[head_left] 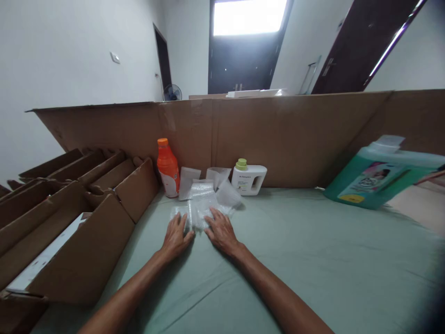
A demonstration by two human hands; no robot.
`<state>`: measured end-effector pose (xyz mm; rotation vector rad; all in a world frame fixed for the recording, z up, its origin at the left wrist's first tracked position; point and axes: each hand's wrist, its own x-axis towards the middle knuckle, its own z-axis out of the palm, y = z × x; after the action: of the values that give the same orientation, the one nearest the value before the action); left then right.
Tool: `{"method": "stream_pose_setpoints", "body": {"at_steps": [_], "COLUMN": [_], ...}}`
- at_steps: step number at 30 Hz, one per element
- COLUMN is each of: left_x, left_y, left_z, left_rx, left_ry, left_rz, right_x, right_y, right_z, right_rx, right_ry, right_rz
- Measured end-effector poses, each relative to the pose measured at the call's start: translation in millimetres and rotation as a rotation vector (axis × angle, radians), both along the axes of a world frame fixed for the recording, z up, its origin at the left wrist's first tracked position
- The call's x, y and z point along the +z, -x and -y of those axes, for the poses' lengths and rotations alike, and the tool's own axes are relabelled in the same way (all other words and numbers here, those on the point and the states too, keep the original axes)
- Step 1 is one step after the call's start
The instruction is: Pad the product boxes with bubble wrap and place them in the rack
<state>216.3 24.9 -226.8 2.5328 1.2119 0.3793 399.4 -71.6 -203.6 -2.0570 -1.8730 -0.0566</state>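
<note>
Both my hands lie flat on a sheet of clear bubble wrap [199, 211] spread on the green cloth surface [295, 260]. My left hand [175, 236] presses its left near edge, fingers spread. My right hand [221, 230] presses the right near edge, fingers spread too. More pieces of bubble wrap [208, 183] stand piled just behind the sheet. An orange bottle [167, 168] stands upright beyond and to the left. A small white bottle with a pale green cap [248, 176] stands beyond and to the right.
A tall cardboard wall [278, 134] runs across the back. Several folded cardboard boxes [69, 218] lie stacked at the left. A large teal detergent jug [378, 174] lies tilted at the right. A fan [172, 93] and dark doors show behind the wall.
</note>
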Motion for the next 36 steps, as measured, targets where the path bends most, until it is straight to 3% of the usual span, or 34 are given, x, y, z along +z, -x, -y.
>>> {"method": "stream_pose_setpoints", "body": {"at_steps": [7,10,12,15,20,22,24,28,30,32,36], "left_x": [0.4,4.0,6.4,5.6,-12.8,-12.3,2.9,63.2,87.0,98.2,99.6], "left_y": [-75,-83,-74,-44,26,61,104,193,224,240,246], "left_z": [-29,-33,-24,7,85,110,124,121,104,84,60], "left_rx": [-0.192,-0.193,-0.17,-0.129,-0.107,-0.058,0.097,0.533,0.67,0.691,0.639], "left_ry": [0.028,0.035,0.038,0.042,0.064,-0.06,-0.314,-0.75,-0.771,-0.718,-0.69], "left_rz": [0.126,0.131,0.119,0.101,0.151,0.25,0.388,0.463,0.406,0.38,0.449], "right_x": [-1.3,-15.1,-24.5,-32.3,-29.4,-27.8,-28.2,-30.1,-27.3,-21.6,-7.3], "right_y": [-17,-24,-30,-36,-37,-38,-38,-21,-4,16,46], "right_z": [-1,-17,-29,-41,-39,-34,-26,3,19,31,48], "right_rx": [-0.026,-0.072,-0.101,-0.101,-0.096,-0.101,-0.091,-0.03,-0.033,-0.043,-0.025], "right_ry": [-0.223,-0.173,-0.093,-0.082,-0.168,-0.206,-0.28,-0.379,-0.353,-0.317,-0.276], "right_rz": [0.126,0.108,0.101,0.15,0.195,0.198,0.205,0.189,0.148,0.096,-0.012]}}
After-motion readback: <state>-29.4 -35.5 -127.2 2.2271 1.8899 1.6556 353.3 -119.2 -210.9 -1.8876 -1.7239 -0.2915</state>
